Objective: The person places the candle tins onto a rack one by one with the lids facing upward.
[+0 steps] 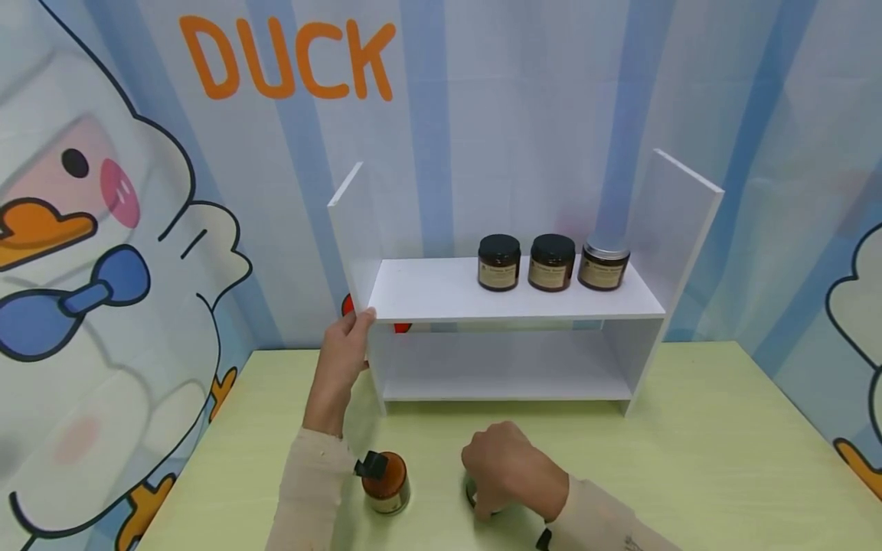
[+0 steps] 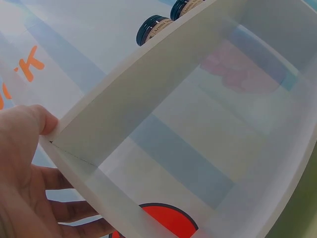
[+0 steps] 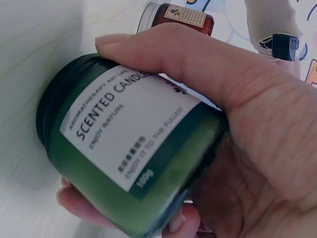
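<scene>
My left hand (image 1: 342,344) grips the left side of a white two-tier shelf (image 1: 510,317) at its upper board. The thumb lies on the front edge, and the fingers reach along the panel's outer side (image 2: 29,173). In my right hand (image 1: 513,468) is a green scented candle jar (image 3: 124,144) with a white label, held low over the table. Its dark lid end points toward the tabletop; whether it touches, I cannot tell. From above, the hand hides most of this jar. Left of it stands an amber candle jar (image 1: 387,484), glass end up and silver lid (image 3: 148,19) down.
On the shelf's upper board, toward the right, stand two black-lidded jars (image 1: 499,262) and a silver-lidded jar (image 1: 603,265). The lower board (image 1: 506,367) is bare. The pale green table (image 1: 730,459) extends on both sides, with a duck-printed curtain (image 1: 524,115) behind.
</scene>
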`<action>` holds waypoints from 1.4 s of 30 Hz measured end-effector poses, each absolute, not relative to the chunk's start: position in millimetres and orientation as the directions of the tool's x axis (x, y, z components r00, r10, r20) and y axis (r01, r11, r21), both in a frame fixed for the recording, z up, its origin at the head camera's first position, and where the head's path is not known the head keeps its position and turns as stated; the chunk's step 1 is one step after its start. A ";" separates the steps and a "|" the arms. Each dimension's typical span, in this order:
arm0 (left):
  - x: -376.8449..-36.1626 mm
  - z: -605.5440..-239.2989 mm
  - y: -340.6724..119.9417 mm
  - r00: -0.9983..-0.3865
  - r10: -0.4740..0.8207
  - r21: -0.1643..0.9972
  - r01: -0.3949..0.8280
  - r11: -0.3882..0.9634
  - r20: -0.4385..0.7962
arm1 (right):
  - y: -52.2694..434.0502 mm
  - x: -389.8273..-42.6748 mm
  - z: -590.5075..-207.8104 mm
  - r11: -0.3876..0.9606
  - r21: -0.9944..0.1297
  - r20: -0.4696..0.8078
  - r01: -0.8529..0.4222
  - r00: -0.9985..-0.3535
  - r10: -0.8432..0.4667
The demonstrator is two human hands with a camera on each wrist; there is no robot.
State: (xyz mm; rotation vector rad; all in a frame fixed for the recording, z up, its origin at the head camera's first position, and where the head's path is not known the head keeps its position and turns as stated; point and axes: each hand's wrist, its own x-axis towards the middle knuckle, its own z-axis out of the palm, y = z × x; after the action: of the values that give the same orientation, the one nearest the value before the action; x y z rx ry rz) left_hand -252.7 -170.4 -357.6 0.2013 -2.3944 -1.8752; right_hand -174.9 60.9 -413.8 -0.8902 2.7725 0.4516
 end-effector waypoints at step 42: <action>-251.3 -357.1 -169.2 -0.986 -0.164 0.969 -0.044 0.243 -0.003 | 100.6 -175.9 -430.7 0.713 -0.198 -0.072 -0.672 -0.716 -0.695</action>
State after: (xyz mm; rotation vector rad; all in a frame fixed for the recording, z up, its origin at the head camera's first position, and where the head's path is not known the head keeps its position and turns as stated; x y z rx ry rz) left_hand -251.3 -169.2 -357.1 0.2009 -2.3976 -1.8633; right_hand -175.9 100.6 -430.7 -1.1137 2.7760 -0.2377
